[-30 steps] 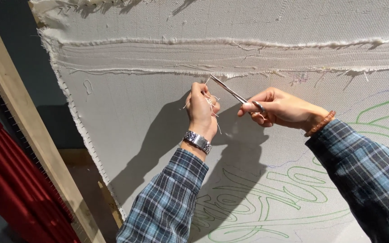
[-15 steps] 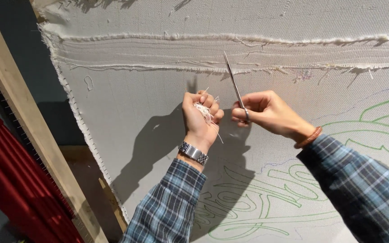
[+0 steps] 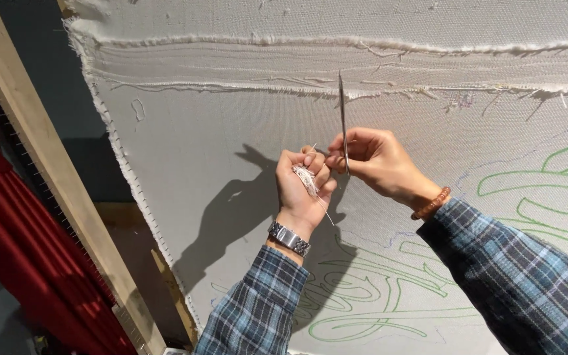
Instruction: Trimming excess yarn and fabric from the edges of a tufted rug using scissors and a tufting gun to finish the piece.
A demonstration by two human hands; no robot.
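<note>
Two hands before the stretched cloth (image 3: 231,131) | left hand (image 3: 304,187): fingers curled tight round a tuft of pale threads (image 3: 306,177) | right hand (image 3: 376,161): fingers pinching slim scissors (image 3: 342,121), blades pointing up | hands touching | wooden frame (image 3: 54,177) left

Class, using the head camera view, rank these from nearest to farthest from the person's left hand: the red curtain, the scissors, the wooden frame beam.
1. Scissors: just right of the left hand, held upright in the right hand.
2. Wooden frame beam: well to the left.
3. Red curtain: farthest, at the left edge beyond the beam.
</note>
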